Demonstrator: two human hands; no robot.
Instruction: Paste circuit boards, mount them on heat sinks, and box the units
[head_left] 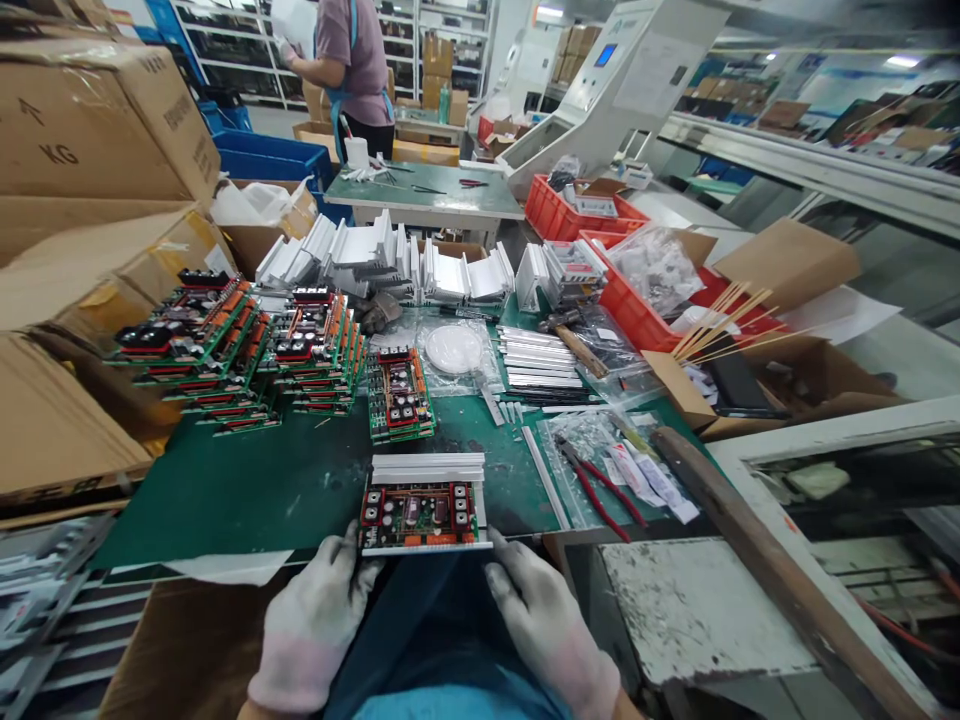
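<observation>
At the table's front edge lies an aluminium heatsink housing with a circuit board seated inside it. Fingers of my left hand, in a white glove, close on the housing's lower left corner. On the opposite side my gloved right hand grips the lower right corner. Just beyond the housing stands a short stack of circuit boards. Taller board stacks rise to the left of it. Red-handled pliers and small white tubes lie on plastic bags at the right.
Aluminium housings are piled along the back. Metal strips, a hammer and a round white lid lie mid-table. Cardboard boxes flank the left; red crates stand right. A person stands beyond another table.
</observation>
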